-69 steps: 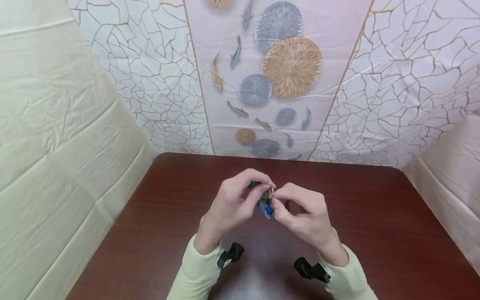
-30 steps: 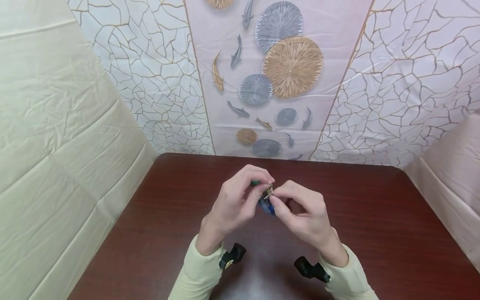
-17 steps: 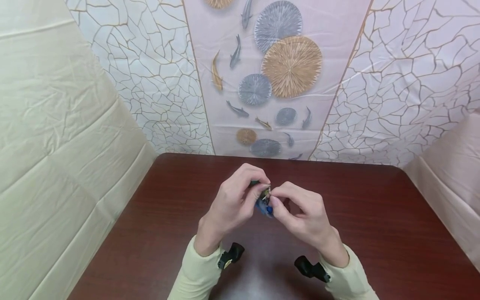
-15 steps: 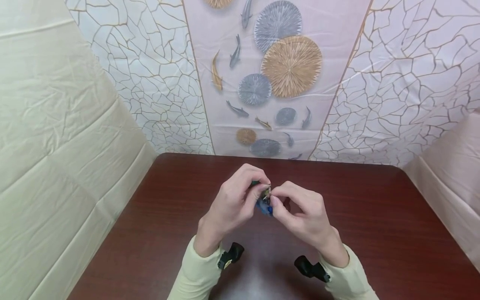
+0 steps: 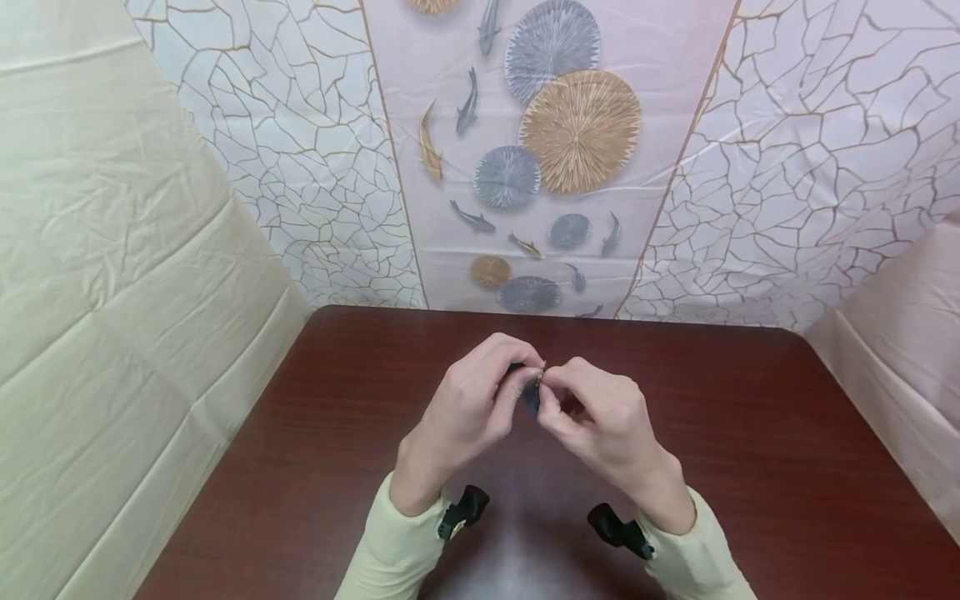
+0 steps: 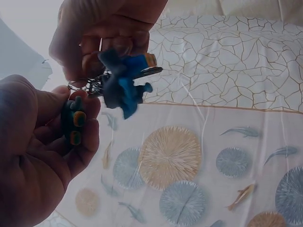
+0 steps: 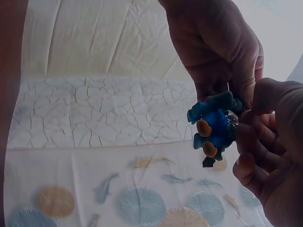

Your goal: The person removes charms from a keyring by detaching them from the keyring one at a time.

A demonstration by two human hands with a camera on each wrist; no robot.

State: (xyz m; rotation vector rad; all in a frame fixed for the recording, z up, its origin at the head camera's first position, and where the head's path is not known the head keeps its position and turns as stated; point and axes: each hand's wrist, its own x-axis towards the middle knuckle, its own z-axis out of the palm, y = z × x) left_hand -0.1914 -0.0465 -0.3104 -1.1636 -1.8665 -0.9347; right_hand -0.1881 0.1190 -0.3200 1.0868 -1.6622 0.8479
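Observation:
Both hands meet above the table in the head view, pinching a keychain whose dark bluish charm hangs between the fingertips. My left hand holds the ring end between thumb and index finger. Opposite it, my right hand pinches close beside those fingertips. In the left wrist view, a blue rubbery figure dangles from metal links, and a dark green charm with orange spots lies against the left fingers. The right wrist view shows a blue charm with orange feet. Fingers hide much of the ring.
Beneath the hands is a dark reddish-brown table. A patterned cloth hangs behind its far edge, with cream cloth at the left and paler cloth at the right. Black wrist cameras sit on both sleeves.
The right fingers have closed in toward the left fingertips and curled more. The charms have turned, so less blue shows and the green bit is out of sight in the head view.

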